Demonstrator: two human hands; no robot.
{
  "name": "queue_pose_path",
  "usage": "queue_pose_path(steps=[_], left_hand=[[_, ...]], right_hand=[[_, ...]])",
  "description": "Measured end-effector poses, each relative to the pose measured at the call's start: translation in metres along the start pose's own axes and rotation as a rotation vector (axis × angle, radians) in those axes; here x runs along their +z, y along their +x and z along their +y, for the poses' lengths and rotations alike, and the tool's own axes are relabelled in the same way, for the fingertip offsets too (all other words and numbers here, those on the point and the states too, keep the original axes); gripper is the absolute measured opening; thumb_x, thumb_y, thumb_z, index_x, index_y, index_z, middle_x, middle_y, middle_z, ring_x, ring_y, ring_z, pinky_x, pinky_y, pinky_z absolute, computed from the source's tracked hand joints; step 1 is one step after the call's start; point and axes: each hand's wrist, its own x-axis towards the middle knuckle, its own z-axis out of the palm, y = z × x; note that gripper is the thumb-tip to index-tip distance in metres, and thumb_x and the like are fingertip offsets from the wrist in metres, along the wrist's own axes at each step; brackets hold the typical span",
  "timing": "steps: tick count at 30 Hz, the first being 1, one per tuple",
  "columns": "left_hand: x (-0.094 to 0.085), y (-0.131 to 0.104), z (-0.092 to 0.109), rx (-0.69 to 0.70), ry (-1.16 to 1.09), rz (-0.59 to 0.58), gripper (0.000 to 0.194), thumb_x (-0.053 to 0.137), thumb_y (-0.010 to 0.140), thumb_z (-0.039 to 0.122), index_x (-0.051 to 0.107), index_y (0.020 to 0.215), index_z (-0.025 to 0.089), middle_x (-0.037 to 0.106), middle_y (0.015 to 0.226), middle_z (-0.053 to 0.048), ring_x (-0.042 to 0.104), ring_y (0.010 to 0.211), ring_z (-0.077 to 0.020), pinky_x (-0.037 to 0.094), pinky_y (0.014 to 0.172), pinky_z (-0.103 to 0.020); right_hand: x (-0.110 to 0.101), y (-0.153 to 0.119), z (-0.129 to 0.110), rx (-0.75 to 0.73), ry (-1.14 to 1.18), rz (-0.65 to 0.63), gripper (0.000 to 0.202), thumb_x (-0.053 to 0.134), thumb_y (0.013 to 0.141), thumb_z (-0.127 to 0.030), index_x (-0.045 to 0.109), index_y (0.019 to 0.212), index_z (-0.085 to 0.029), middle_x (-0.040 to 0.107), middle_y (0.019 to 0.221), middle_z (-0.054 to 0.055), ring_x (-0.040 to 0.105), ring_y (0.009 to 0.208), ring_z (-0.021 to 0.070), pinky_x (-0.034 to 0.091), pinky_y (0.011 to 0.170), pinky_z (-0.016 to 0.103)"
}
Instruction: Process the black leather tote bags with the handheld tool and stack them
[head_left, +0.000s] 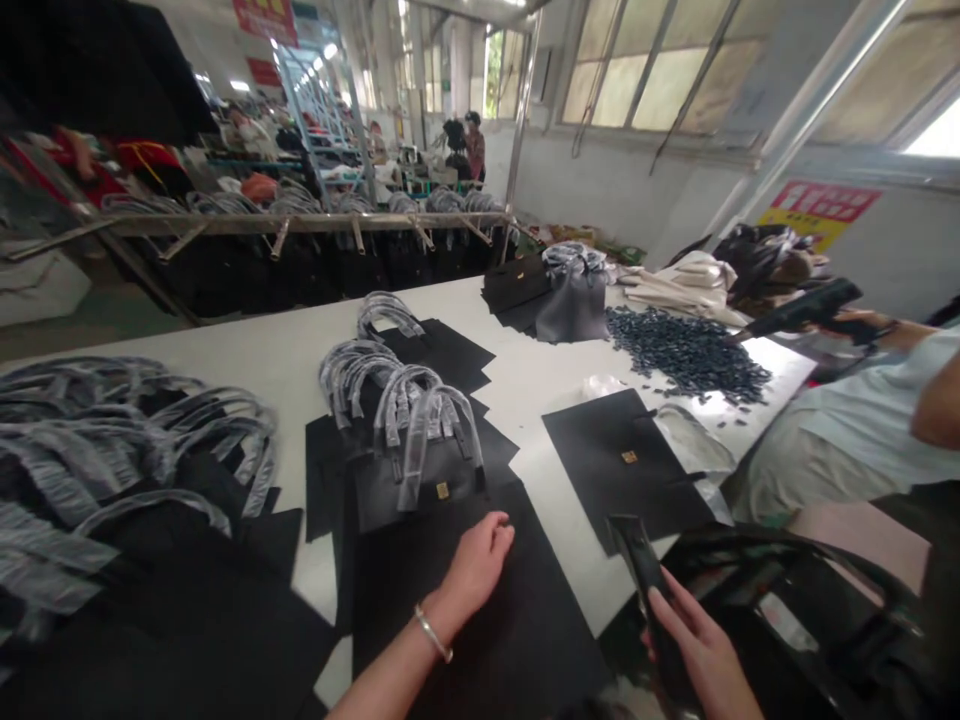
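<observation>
My left hand [480,560], with a bangle at the wrist, is over a black bag panel [405,600], fingers curled together. Whether anything small is inside them is hidden. My right hand [694,635] is closed around a long black tool [637,560] with a wide, squared end; its exact kind is unclear. Beyond my left hand, black bag pieces with plastic-wrapped handles [427,420] lie stacked, the nearest bearing a gold emblem [442,490]. Just past the tool's end is another black panel [622,460] with a gold emblem.
More wrapped handles [135,430] and black pieces are piled at left. Small dark parts [682,345] are heaped at the far right of the white table [517,400]. A co-worker's hand [877,325] holds a black gun-shaped tool [810,310]. A metal rack [300,225] stands behind.
</observation>
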Motion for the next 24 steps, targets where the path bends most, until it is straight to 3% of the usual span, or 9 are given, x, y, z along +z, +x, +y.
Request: queue_pose_path(steps=[2,4,8,12,16,21,24], left_hand=[[0.019,-0.015,-0.042,0.104,0.408,0.004,0.033,0.054,0.086,0.024,0.059,0.118,0.016,0.062,0.12,-0.014,0.057,0.114,-0.028,0.044,0.099,-0.046],[0.029,-0.032,-0.076,0.219,0.688,-0.009,0.043,0.059,0.084,0.022,0.055,0.127,0.018,0.05,0.138,-0.014,0.043,0.13,-0.0307,0.035,0.107,-0.052],[0.032,-0.052,-0.11,0.423,0.89,-0.01,0.055,0.051,0.09,0.025,0.036,0.143,0.02,0.031,0.152,-0.011,0.027,0.14,-0.027,0.029,0.112,-0.053],[0.029,-0.053,-0.115,0.464,0.96,-0.017,0.053,0.043,0.094,0.028,0.032,0.145,0.017,0.028,0.153,-0.011,0.024,0.141,-0.0253,0.024,0.114,-0.05],[0.028,-0.051,-0.113,0.465,0.969,-0.044,0.052,0.041,0.095,0.03,0.033,0.145,0.017,0.027,0.154,-0.01,0.023,0.142,-0.0252,0.021,0.115,-0.049],[0.026,-0.051,-0.111,0.446,0.942,-0.059,0.051,0.037,0.097,0.032,0.032,0.146,0.017,0.028,0.154,-0.01,0.023,0.142,-0.0245,0.017,0.116,-0.049],[0.022,-0.051,-0.107,0.463,0.933,-0.057,0.051,0.035,0.098,0.035,0.033,0.145,0.015,0.028,0.153,-0.01,0.021,0.142,-0.0235,0.014,0.116,-0.048]], right_hand=[[0.005,0.001,-0.001,0.005,-0.028,-0.077,0.095,0.073,0.064,-0.061,0.043,0.142,-0.014,0.061,0.05,-0.004,0.056,0.042,0.0161,0.043,0.038,0.025],[0.017,0.003,0.001,0.01,-0.057,-0.176,0.089,0.071,0.069,-0.057,0.043,0.141,-0.014,0.06,0.051,-0.005,0.055,0.042,0.0141,0.043,0.039,0.023],[0.049,0.009,0.015,0.068,-0.097,-0.369,0.079,0.069,0.073,-0.052,0.047,0.138,-0.014,0.059,0.056,-0.005,0.056,0.041,0.0127,0.042,0.037,0.021],[0.08,0.013,0.018,0.121,-0.11,-0.499,0.071,0.066,0.076,-0.049,0.048,0.136,-0.014,0.061,0.057,-0.004,0.056,0.038,0.0119,0.041,0.034,0.02],[0.109,0.023,0.002,0.119,-0.12,-0.559,0.068,0.066,0.076,-0.044,0.051,0.133,-0.012,0.061,0.058,-0.003,0.056,0.036,0.0123,0.041,0.033,0.021],[0.146,0.044,-0.021,0.063,-0.129,-0.524,0.066,0.065,0.076,-0.045,0.052,0.132,-0.012,0.061,0.058,-0.002,0.055,0.038,0.0131,0.042,0.035,0.023],[0.155,0.048,-0.037,-0.02,-0.126,-0.452,0.069,0.062,0.078,-0.048,0.047,0.137,-0.015,0.059,0.058,-0.005,0.056,0.044,0.0126,0.044,0.042,0.023]])
